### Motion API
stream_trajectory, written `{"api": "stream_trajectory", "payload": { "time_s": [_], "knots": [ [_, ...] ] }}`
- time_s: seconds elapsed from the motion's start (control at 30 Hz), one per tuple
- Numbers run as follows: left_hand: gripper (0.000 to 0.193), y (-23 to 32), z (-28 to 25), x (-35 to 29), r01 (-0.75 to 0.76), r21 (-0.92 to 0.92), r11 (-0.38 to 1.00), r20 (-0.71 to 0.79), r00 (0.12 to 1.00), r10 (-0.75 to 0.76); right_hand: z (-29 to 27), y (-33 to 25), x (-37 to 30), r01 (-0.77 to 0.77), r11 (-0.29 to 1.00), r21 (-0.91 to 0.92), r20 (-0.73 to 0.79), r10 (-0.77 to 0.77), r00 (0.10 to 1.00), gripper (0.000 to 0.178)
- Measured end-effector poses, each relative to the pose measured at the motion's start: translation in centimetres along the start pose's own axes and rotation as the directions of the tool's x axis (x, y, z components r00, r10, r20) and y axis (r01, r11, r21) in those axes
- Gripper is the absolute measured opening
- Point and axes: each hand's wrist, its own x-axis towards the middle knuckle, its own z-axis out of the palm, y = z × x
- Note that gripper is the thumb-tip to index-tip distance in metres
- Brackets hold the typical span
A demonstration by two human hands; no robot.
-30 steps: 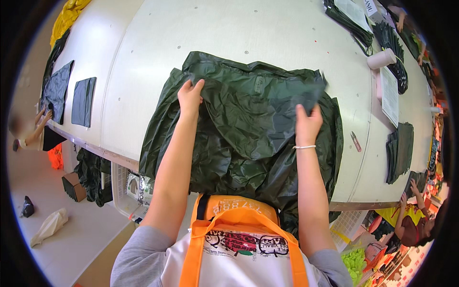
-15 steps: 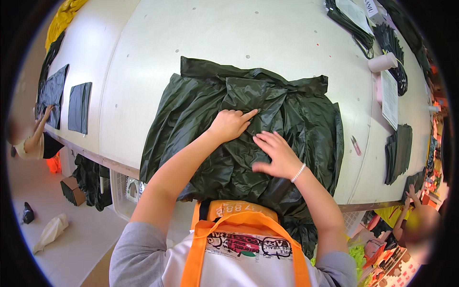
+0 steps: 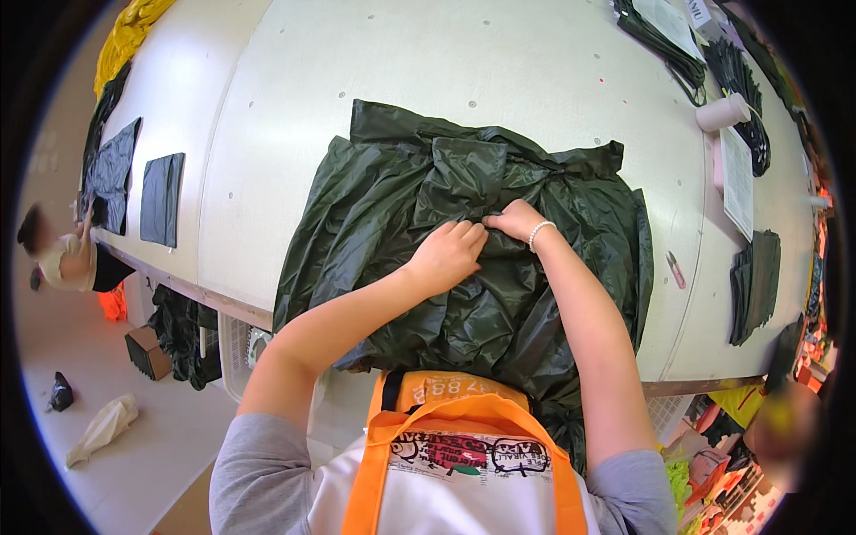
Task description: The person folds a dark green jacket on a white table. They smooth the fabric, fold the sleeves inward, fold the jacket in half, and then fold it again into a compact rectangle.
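**Left hand [image 3: 448, 257] and right hand [image 3: 520, 220] meet over crumpled, glossy dark green fabric [image 3: 374, 232]**

In the head view, the fabric lies spread at the near edge of a wide, off-white table [image 3: 294, 89], with part of it hanging over in front of the person. Both bare hands rest on its middle, close together with fingertips nearly meeting. The left is palm down, fingers slightly bent; the right, below a white beaded bracelet [image 3: 540, 235], has its fingers turned down into the folds. Whether either one pinches the cloth cannot be told. Just beyond them lies a squarish, dark green flap [image 3: 468, 169].

To the right of the fabric are a small, slender tool with pinkish-red parts [image 3: 676, 269] and, farther off, a stack of folded dark green cloth [image 3: 754, 287]. A pale, cylindrical container [image 3: 722, 112] sits beyond. Well apart on the left lies a flat, dark rectangular folded piece [image 3: 162, 201].
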Motion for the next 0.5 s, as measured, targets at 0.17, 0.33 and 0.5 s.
{"api": "stream_trajectory", "payload": {
  "time_s": [0.17, 0.33, 0.5],
  "knots": [
    [0.032, -1.9, 3.2, -0.9, 0.129, -0.138, 0.982, -0.027, 0.991, -0.134, 1.4, -3.7, -7.3, 0.392, 0.738, -0.549, -0.512, -0.668, 0.540, 0.025],
    [0.023, -7.1, 3.0, 1.5, 0.512, -0.837, 0.193, 0.438, 0.839, -0.322, 3.1, -1.6, -6.9, 0.483, 0.728, -0.487, -0.461, -0.683, 0.566, 0.015],
    [0.021, -3.8, 0.3, 3.2, 0.126, -0.059, 0.990, -0.262, 0.955, -0.138, 1.7, -1.7, -3.9, 0.280, 0.960, -0.033, -0.493, -0.259, 0.831, 0.012]
  ]
}}
